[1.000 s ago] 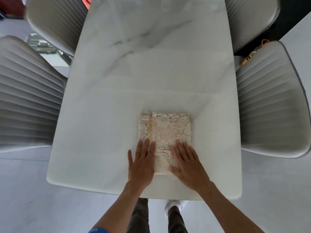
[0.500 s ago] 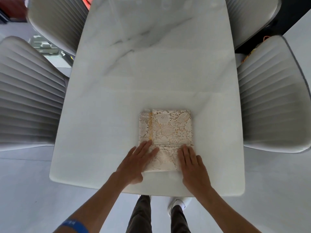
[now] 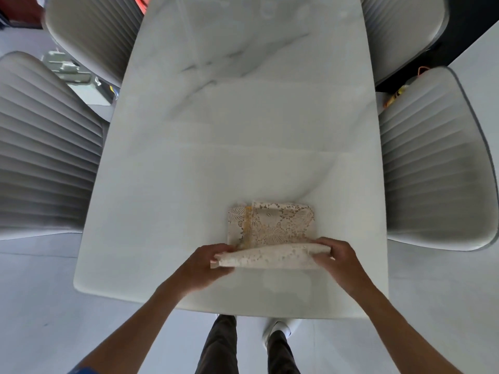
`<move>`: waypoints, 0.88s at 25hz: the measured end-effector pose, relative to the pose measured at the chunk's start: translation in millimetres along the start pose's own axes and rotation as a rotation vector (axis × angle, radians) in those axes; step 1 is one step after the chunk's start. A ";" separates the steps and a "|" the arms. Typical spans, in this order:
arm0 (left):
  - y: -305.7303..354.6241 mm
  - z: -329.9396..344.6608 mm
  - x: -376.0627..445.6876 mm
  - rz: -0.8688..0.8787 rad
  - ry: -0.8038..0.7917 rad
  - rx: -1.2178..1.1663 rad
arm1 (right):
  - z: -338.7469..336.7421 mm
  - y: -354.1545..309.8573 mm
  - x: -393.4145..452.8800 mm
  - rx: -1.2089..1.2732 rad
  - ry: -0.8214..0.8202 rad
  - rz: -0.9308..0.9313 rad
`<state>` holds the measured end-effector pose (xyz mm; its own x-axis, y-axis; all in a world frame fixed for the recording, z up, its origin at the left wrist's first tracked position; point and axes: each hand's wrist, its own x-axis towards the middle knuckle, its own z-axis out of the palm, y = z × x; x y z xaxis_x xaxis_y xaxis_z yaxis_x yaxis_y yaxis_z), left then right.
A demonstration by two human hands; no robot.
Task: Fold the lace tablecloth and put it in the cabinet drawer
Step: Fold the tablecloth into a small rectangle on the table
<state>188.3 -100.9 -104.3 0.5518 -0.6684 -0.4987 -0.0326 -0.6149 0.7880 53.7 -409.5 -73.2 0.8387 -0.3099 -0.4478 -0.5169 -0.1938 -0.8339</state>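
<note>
While the near edge is lifted, the lace tablecloth (image 3: 271, 225) lies as a compact folded rectangle on the marble table (image 3: 243, 130), directly ahead of both hands, its far part flat and its near part raised and curling forward.

Left hand (image 3: 205, 265): closed on the left end of the raised edge, fingers under, thumb over.
Right hand (image 3: 340, 259): closed on the right end of the same edge. Hands apart, one at each corner.

Step in hand, by judgement: one more fold, near half carried over onto the far half.

Handling notes: keep both corners level so the raised edge travels straight; lay it flush with the far edge; press the crease flat before letting go. Lace is limp and open, so layers may slip or snag on fingertips.

Surroundings: ribbed upholstered chairs (image 3: 48, 157) to left and right of the hands. Cabinet drawer: not in view.
</note>
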 end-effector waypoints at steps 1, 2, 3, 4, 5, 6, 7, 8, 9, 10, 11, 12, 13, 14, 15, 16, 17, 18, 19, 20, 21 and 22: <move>2.1 4.4 1.5 -0.023 0.084 -0.089 | 0.9 1.1 2.4 0.127 0.023 0.041; 5.4 8.7 4.0 -0.036 0.148 -0.156 | 2.5 2.2 5.2 0.209 0.027 0.080; 10.5 12.8 6.6 -0.036 0.190 -0.192 | 3.9 3.3 7.8 0.239 0.010 0.108; 15.5 17.0 9.2 -0.042 0.214 -0.227 | 5.1 4.1 9.6 0.227 -0.021 0.112; 18.8 20.5 11.6 -0.062 0.245 -0.217 | 6.1 4.8 10.7 0.183 -0.045 0.106; 20.3 23.6 13.3 -0.079 0.293 -0.172 | 6.3 4.9 11.4 0.120 -0.050 0.098; 20.8 25.4 13.7 -0.081 0.346 -0.102 | 5.7 4.5 12.4 0.045 -0.044 0.092; 19.9 26.2 14.1 -0.068 0.387 -0.069 | 5.0 2.9 14.0 -0.029 -0.031 0.080; 19.5 25.8 16.2 -0.061 0.407 -0.081 | 4.5 0.0 17.1 -0.096 -0.014 0.064; 21.2 24.0 19.0 -0.070 0.417 -0.119 | 5.0 -3.6 21.8 -0.159 0.010 0.047; 25.2 21.4 23.1 -0.101 0.440 -0.132 | 7.0 -7.3 27.5 -0.216 0.047 0.034; 29.8 18.6 29.0 -0.137 0.469 -0.121 | 9.7 -10.3 33.6 -0.259 0.090 0.028; 35.8 15.2 36.0 -0.176 0.486 -0.076 | 13.2 -11.8 39.9 -0.282 0.134 0.033; 41.7 12.0 43.7 -0.202 0.486 -0.018 | 16.5 -12.3 45.7 -0.291 0.175 0.047; 46.9 9.6 51.2 -0.229 0.472 0.048 | 19.7 -10.7 50.2 -0.290 0.209 0.070; 50.8 8.1 57.4 -0.244 0.451 0.102 | 22.5 -8.3 53.8 -0.275 0.231 0.098; 53.7 6.6 61.6 -0.267 0.429 0.118 | 24.9 -5.8 56.2 -0.253 0.246 0.130; 54.7 5.5 65.1 -0.298 0.418 0.101 | 27.7 -5.2 57.3 -0.245 0.270 0.156; 57.3 4.9 66.6 -0.344 0.414 0.078 | 30.4 -5.9 57.6 -0.279 0.317 0.169; 59.2 6.3 66.4 -0.372 0.435 0.080 | 32.9 -6.9 57.6 -0.391 0.382 0.149; 62.3 8.5 64.9 -0.371 0.499 0.124 | 36.4 -7.3 58.0 -0.565 0.447 0.077; 64.2 11.5 63.6 -0.319 0.578 0.240 | 41.6 -8.3 58.5 -0.746 0.488 -0.047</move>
<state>211.8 -187.8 -89.6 0.9177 -0.1513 -0.3675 0.0579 -0.8639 0.5003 114.1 -387.4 -105.9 0.7832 -0.6153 -0.0894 -0.6040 -0.7188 -0.3443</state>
